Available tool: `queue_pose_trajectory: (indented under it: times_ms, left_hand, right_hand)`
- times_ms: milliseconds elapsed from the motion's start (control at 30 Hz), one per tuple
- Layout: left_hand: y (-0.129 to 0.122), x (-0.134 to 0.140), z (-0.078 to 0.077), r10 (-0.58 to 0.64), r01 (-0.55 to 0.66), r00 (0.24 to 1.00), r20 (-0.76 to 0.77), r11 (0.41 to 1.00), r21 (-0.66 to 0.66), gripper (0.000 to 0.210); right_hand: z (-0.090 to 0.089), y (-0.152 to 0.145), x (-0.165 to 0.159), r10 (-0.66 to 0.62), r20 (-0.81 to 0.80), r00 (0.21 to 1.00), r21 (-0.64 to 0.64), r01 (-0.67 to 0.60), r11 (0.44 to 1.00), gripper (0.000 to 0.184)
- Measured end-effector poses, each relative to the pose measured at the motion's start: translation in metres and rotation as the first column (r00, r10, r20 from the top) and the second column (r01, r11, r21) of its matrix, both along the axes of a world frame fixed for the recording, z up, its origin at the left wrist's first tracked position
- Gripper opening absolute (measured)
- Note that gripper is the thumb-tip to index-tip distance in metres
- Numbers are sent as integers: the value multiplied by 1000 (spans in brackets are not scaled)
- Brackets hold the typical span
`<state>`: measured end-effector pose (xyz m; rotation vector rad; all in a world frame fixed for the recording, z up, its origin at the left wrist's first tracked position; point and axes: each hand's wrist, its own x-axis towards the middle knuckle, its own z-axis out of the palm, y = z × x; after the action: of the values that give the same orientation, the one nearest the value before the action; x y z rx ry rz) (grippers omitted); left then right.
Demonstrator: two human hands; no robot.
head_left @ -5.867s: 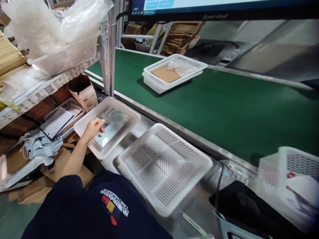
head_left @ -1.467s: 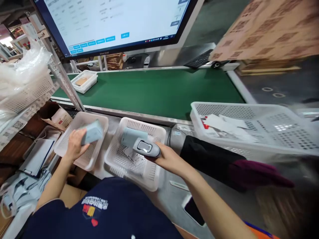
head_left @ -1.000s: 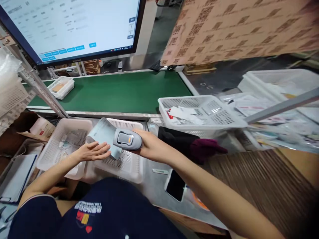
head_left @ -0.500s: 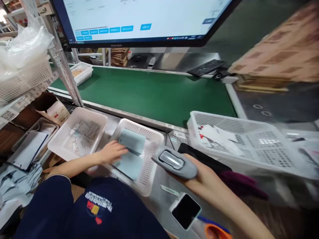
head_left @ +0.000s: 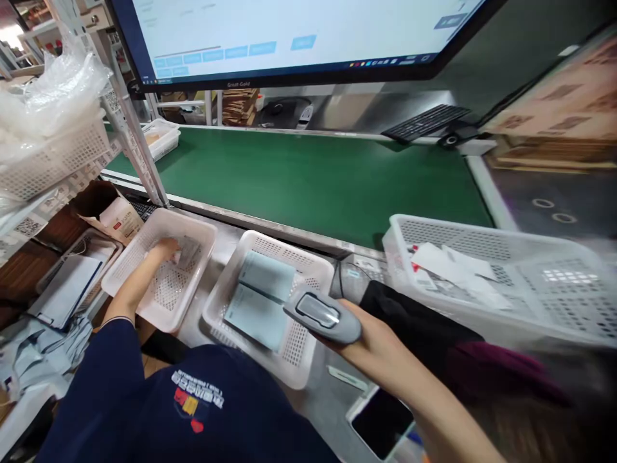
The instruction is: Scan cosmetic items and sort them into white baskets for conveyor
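Observation:
My left hand reaches into the left white basket, fingers curled down onto a clear plastic packet; its fingertips are partly hidden. My right hand is wrapped round the handle of a grey barcode scanner. The scanner's head overhangs the right rim of the middle white basket. Inside that basket lie two pale blue flat packs, a far one and a near one, side by side.
A monitor hangs over a green conveyor belt. To the right stands a long white basket with white papers. A phone and dark cloth lie near my right arm. Plastic bags fill a shelf basket at left.
My left hand has moved left from above the blue packs into the left basket. The scanner stays in my right hand, now closer to the middle basket's rim. The view has shifted slightly.

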<state>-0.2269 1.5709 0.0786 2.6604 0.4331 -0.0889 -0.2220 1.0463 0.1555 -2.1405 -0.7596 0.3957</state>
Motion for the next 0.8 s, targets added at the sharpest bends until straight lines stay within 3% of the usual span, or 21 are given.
queue_pose_trajectory:
  times_ms: [67, 133, 200, 300, 433, 533, 633, 700, 800]
  left_hand:
    - [-1, 5, 9, 12, -13, 998, 66, 1000, 13, 27]
    - [-10, 10, 22, 50, -50, 984, 170, 999, -6, 18]
    - [-29, 15, 34, 127, -72, 932, 340, 983, -170, 15]
    - [-74, 18, 44, 194, 49, 843, 502, 902, -430, 23]
    - [-144, 22, 37, 79, 185, 868, 490, 865, -466, 33]
    - [-177, 31, 23, 23, 210, 915, 402, 826, -524, 45]
    - [-169, 43, 12, 110, 74, 943, 315, 852, -518, 47]
    - [-141, 43, 7, 277, -134, 913, 301, 897, -421, 32]
    - [-94, 27, 1, 466, -379, 844, 265, 868, -321, 16]
  right_hand:
    - [-3, 6, -4, 0, 106, 994, -33, 4, 999, 20]
    - [-4, 13, -9, 3, 236, 972, -96, 21, 995, 32]
    - [0, 26, -16, 1, 352, 936, -187, 69, 980, 52]
    - [14, 50, -23, -16, 462, 887, -306, 176, 936, 66]
    - [29, 70, -24, -30, 481, 876, -398, 249, 883, 67]
    - [27, 60, -24, -68, 479, 875, -422, 298, 856, 65]
    - [14, 29, -27, -113, 478, 871, -404, 333, 852, 61]
    - [2, 7, -28, -141, 468, 873, -389, 346, 854, 57]
    - [-12, -18, -27, -174, 442, 880, -375, 358, 855, 53]
